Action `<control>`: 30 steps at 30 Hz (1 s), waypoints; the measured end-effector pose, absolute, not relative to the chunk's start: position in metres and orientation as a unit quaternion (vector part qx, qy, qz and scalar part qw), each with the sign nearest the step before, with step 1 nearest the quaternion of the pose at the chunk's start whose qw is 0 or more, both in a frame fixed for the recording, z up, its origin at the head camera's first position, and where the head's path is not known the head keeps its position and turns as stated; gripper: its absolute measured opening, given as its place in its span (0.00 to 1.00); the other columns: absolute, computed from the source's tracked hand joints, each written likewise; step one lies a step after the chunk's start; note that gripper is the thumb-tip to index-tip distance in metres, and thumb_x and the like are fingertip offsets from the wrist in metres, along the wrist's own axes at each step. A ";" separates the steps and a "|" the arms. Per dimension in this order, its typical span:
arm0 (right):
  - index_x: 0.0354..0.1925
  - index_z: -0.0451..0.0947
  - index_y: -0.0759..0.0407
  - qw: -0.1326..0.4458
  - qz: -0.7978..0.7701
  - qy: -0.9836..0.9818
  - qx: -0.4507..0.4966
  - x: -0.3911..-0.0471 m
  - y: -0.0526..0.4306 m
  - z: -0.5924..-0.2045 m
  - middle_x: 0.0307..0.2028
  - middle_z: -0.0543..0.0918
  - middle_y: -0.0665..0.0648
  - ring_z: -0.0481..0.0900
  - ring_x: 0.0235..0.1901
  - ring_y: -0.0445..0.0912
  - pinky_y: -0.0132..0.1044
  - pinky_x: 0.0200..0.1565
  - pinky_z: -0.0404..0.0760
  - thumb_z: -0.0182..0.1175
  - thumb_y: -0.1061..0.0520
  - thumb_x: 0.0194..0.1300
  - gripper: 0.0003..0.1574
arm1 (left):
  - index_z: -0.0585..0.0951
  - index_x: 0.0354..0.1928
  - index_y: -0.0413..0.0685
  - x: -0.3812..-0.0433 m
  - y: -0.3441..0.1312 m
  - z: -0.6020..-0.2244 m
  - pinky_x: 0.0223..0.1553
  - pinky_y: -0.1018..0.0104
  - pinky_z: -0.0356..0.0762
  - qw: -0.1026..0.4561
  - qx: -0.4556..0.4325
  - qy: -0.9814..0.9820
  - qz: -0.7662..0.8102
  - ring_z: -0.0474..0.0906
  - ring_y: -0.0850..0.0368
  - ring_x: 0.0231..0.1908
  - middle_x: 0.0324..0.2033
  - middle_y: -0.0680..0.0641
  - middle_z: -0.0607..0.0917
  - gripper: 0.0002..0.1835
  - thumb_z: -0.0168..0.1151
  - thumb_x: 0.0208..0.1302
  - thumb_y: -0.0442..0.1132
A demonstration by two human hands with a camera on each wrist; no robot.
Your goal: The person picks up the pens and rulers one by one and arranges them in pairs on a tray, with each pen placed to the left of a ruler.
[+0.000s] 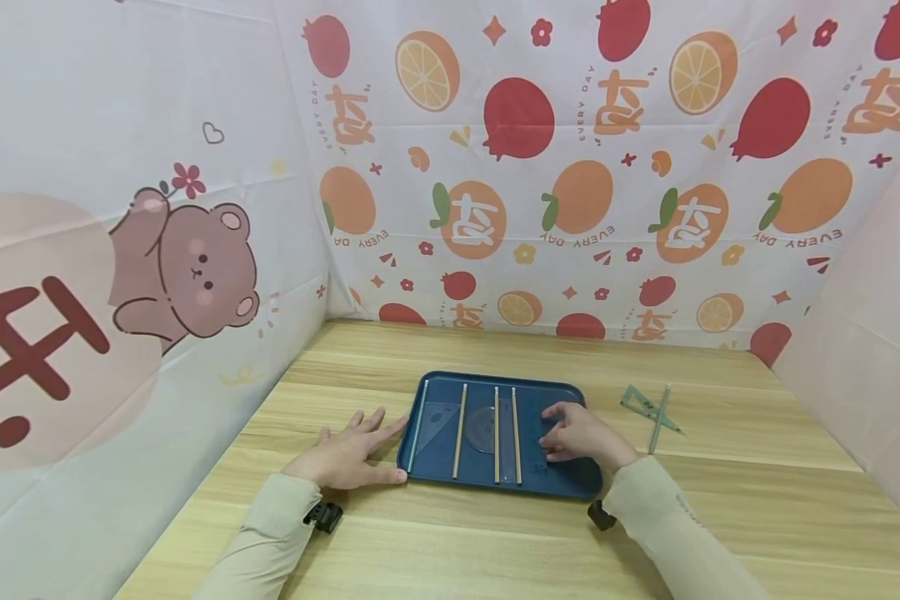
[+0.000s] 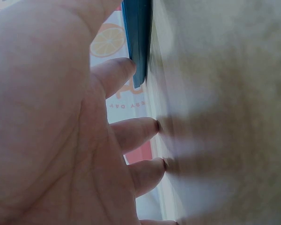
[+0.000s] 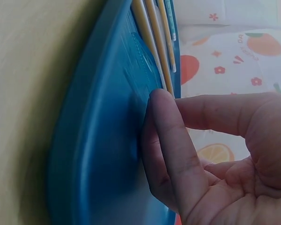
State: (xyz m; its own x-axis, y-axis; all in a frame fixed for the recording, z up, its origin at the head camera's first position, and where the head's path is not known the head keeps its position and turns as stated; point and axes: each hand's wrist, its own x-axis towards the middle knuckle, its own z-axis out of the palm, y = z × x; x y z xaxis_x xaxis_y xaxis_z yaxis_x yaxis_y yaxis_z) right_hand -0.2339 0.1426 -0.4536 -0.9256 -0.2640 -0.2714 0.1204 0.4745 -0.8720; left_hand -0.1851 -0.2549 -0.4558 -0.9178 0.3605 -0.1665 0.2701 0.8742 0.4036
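In the head view my right hand (image 1: 581,435) reaches over the right part of the blue tray (image 1: 570,483). Its bent fingers touch a thin see-through drawing piece (image 3: 147,58), perhaps a ruler, lying on the tray floor. Whether they pinch its edge is hidden. My left hand (image 1: 348,454) lies spread beside the tray's left side, its thumb by the near corner and its fingertips on the table. Between the hands the tray bears a green pencil (image 1: 418,429), a clear set square (image 1: 437,425), a protractor (image 1: 480,429), a clear ruler (image 1: 506,442) and several wooden pencils (image 1: 460,433).
Right of the tray, a green pencil (image 1: 659,421) lies across a green set square (image 1: 641,402) on the wooden table (image 1: 450,542). Printed cloths (image 1: 555,233) stand behind the table and at both sides.
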 end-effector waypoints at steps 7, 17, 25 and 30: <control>0.69 0.68 0.74 0.183 -0.496 0.848 -0.045 -0.233 0.140 -0.455 0.32 0.84 0.61 0.85 0.26 0.43 0.38 0.36 0.92 0.66 0.71 0.68 0.34 | 0.60 0.86 0.68 -0.185 -0.254 -0.455 0.67 0.06 0.38 0.117 0.164 0.961 0.188 0.45 0.20 0.82 0.85 0.33 0.54 0.52 0.68 0.64 0.73; 0.69 0.70 0.74 0.178 -0.472 0.862 -0.045 -0.232 0.134 -0.452 0.28 0.81 0.58 0.83 0.26 0.44 0.38 0.37 0.92 0.67 0.71 0.67 0.34 | 0.60 0.86 0.67 -0.184 -0.253 -0.453 0.67 0.06 0.38 0.119 0.162 0.961 0.191 0.45 0.20 0.82 0.85 0.33 0.54 0.52 0.69 0.65 0.72; 0.70 0.71 0.72 0.179 -0.456 0.871 -0.041 -0.231 0.136 -0.452 0.27 0.83 0.59 0.84 0.25 0.44 0.37 0.36 0.91 0.69 0.69 0.68 0.35 | 0.60 0.86 0.65 -0.188 -0.252 -0.454 0.67 0.06 0.39 0.120 0.174 0.959 0.190 0.45 0.20 0.82 0.84 0.31 0.54 0.52 0.68 0.66 0.72; 0.69 0.71 0.72 0.186 -0.460 0.867 -0.049 -0.230 0.134 -0.448 0.28 0.84 0.60 0.86 0.26 0.44 0.38 0.36 0.91 0.69 0.69 0.68 0.35 | 0.60 0.86 0.66 -0.188 -0.256 -0.453 0.67 0.06 0.37 0.120 0.167 0.960 0.187 0.44 0.20 0.82 0.85 0.31 0.54 0.52 0.68 0.65 0.72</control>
State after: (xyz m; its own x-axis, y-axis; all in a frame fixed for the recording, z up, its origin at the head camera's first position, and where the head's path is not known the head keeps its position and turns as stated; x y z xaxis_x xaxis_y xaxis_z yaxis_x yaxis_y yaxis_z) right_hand -0.2295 0.1336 -0.4480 -0.9262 -0.2563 -0.2764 0.0850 0.5725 -0.8155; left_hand -0.1876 -0.2555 -0.4529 -0.9153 0.3662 -0.1679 0.2762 0.8738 0.4001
